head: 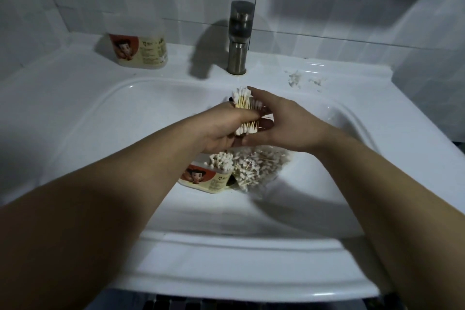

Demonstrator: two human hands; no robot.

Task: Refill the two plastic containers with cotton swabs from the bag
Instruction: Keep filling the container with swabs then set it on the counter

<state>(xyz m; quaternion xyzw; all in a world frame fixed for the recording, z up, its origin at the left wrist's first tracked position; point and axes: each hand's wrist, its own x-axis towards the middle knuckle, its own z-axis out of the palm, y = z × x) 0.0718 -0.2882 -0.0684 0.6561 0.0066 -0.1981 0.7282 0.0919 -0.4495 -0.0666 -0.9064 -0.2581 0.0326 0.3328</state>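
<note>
Over the white ceramic sink basin [100, 108] both hands are up around a bundle of wooden-stemmed, white-tipped cotton swabs [245, 106]; the left hand [221, 131] has its fingers curled round the stems near the lower end; the right hand [281, 123] lies along the other side, fingers reaching to the far tips and thumb beneath, holding it too. The bundle's long axis runs away from the person, one set of tips towards the grey metal tap [239, 38], the other back towards the wrists.

Below the hands, in the basin, stands a clear plastic container with a cartoon label [206, 180], swabs upright in it; touching it on the right lies a clear plastic bag of loose swabs [261, 166]. A second labelled plastic container [141, 50] stands on the counter left of the tap; white cotton scraps [295, 79] lie to its right.
</note>
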